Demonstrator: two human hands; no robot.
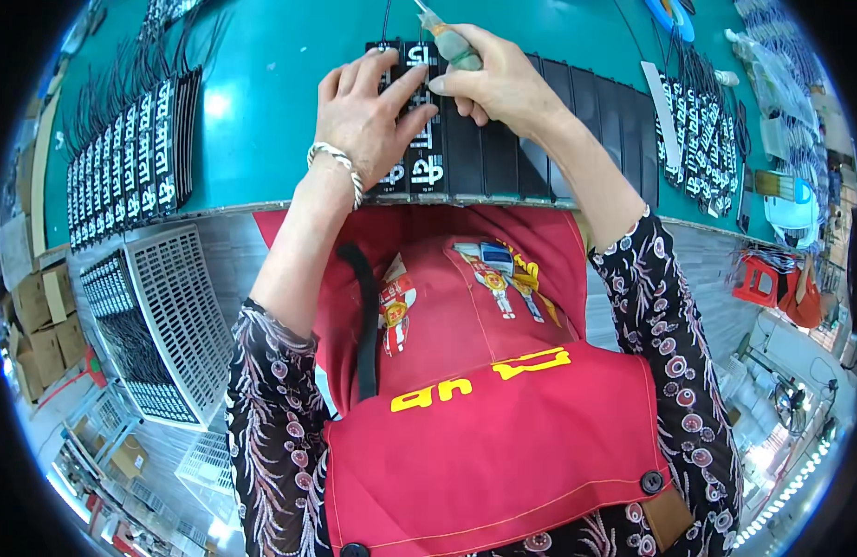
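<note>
Left hand (363, 125): palm down, fingers parted, laid flat over the strips (426, 176); a twisted cord bracelet (337, 160) at the wrist. Right hand (503, 85): fingers curled, closed around a tool (458, 51) with a greenish, wrapped-looking body and pale tip; exact kind cannot be told. Tip directed away from the body and leftward, past the far end of the strips. Strips: black with white print, at least two side by side, long axis running away from the person, near ends by the front edge of the surface (261, 111). Left hand nearer, lying on top of them; right hand at their right side toward the far end, thumb close to the right-hand strip, contact not certain. Adjoining on the right: plain black panels (586, 130), in a row parallel to the strips, partly beneath the right forearm. Farther left, well apart: a bundle (127, 153) of similar printed pieces, dark leads at the far ends. Farther right: a second pile (705, 139), a white bar (663, 116) lying along its left side; then a brush (779, 185). Far side, right: a blue ring (672, 17). Below the surface, left: a white crate (185, 316). On the person: a red apron (484, 455).
</note>
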